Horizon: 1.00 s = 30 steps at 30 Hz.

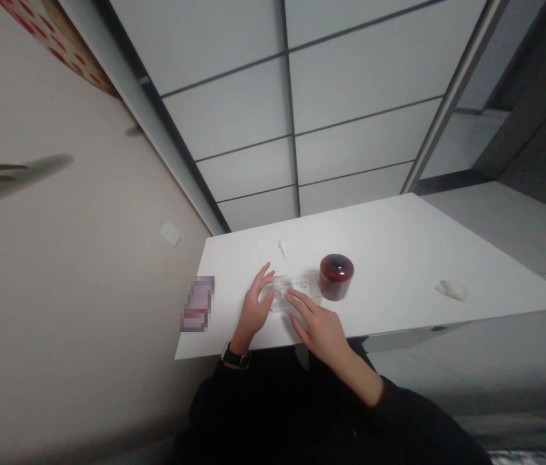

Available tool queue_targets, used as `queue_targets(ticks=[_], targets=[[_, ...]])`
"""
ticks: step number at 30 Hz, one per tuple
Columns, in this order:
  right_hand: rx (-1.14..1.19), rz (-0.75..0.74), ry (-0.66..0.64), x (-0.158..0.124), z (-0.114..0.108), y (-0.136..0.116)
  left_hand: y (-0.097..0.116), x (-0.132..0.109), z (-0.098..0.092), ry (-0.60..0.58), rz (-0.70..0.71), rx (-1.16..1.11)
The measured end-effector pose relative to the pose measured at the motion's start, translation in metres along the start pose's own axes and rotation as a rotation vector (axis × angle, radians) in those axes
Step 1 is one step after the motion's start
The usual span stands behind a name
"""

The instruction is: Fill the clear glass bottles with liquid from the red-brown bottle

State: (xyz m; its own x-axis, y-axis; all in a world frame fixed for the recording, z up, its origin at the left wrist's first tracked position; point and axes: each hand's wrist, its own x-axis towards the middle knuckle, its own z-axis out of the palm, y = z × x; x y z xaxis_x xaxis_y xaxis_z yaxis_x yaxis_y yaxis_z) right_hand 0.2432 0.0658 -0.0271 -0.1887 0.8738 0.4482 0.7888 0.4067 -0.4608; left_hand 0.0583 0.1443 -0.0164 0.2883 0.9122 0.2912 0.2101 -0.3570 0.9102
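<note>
Crumpled clear plastic, perhaps a bag or film, lies on the white table between my two hands. At its left edge is my left hand, fingers spread and thumb apart. My right hand comes from the right with fingers stretched out, the fingertips on or just over the plastic. More thin clear plastic extends to the right, under and behind the right fingers. Beside it stands a dark red, see-through round jar with a black top. The exact shape of the plastic between the hands is hard to make out.
A small white, slim piece lies behind the hands. Off to the right is a crumpled white tissue. A blurred-out pinkish item rests at the table's left edge by the wall. White panelled doors rise behind the table.
</note>
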Motion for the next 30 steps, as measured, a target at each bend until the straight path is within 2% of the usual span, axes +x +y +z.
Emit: queue_targets(ticks=[6,11,15,24,28,30], targets=[[0.017,0.009,-0.003,0.001,-0.001,0.000,-0.006,-0.001,0.004,-0.103,0.021,-0.017],[0.047,0.014,0.000,0.002,-0.002,0.000,-0.012,0.002,0.000,-0.048,-0.020,-0.038],[0.070,0.011,-0.003,0.002,-0.003,-0.001,-0.013,-0.001,-0.003,-0.164,0.042,-0.068],[0.095,0.031,-0.026,0.003,-0.004,-0.001,-0.012,0.000,0.004,-0.063,-0.008,-0.099],[0.108,0.031,-0.033,0.004,-0.004,-0.001,-0.014,-0.002,0.000,-0.136,-0.010,-0.062],[0.114,0.025,-0.036,0.005,-0.005,-0.001,-0.015,-0.002,-0.001,-0.130,0.008,-0.040]])
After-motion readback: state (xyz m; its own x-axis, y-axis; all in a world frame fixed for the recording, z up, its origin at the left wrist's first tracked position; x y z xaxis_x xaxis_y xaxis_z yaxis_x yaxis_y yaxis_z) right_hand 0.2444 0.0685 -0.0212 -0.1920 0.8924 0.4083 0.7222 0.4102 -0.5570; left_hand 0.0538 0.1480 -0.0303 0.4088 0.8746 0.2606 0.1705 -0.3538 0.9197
